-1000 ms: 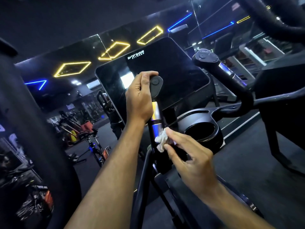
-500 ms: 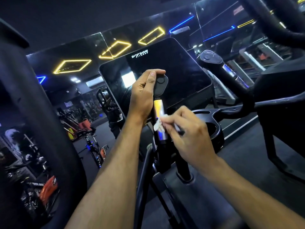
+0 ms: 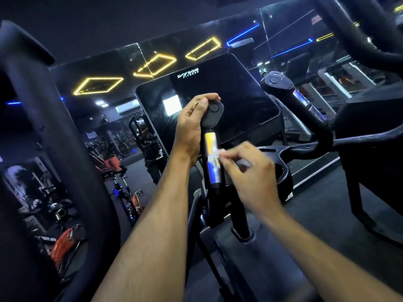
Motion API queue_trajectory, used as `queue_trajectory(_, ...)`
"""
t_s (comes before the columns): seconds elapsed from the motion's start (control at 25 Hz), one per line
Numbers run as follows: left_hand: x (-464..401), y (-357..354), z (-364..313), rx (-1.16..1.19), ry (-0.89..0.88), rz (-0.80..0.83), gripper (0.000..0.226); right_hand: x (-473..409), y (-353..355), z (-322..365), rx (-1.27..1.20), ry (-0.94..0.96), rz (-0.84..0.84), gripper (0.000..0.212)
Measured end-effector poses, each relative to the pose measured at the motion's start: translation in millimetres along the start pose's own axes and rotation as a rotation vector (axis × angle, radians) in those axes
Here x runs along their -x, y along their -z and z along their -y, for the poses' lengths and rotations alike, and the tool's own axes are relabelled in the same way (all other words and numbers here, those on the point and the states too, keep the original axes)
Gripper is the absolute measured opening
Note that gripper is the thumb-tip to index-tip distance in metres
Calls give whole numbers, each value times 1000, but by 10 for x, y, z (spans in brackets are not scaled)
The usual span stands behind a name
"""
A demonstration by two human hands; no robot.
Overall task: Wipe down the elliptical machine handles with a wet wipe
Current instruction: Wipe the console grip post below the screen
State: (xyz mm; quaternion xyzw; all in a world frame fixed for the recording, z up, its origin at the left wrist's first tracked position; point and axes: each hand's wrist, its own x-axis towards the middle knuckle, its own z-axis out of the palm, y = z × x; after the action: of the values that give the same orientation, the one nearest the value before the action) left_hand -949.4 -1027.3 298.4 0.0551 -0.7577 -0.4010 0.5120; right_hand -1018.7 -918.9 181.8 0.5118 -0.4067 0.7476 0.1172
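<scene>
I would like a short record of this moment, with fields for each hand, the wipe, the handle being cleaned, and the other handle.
left hand: grips the black oval top of the near handle
right hand: pinches the white wet wipe, blurred
wipe: pressed on the shiny metal sensor strip
near handle: black, upright, in front of the dark console screen
far handle: black, right of the screen, untouched
</scene>
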Motion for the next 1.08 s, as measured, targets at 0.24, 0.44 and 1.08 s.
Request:
queue_trajectory(0.24, 28, -46, 16, 1, 3, -28, 27, 86, -65, -82, -319, -262, -30, 10)
queue_trajectory(0.44, -33, 66, -32, 34, 46, 57, 26, -507, -361, -132, -976, -684, -93, 7)
queue_trajectory(1.08, -74, 84, 15, 43, 30, 57, 27, -300, -298, -152, -1017, -776, 11, 14)
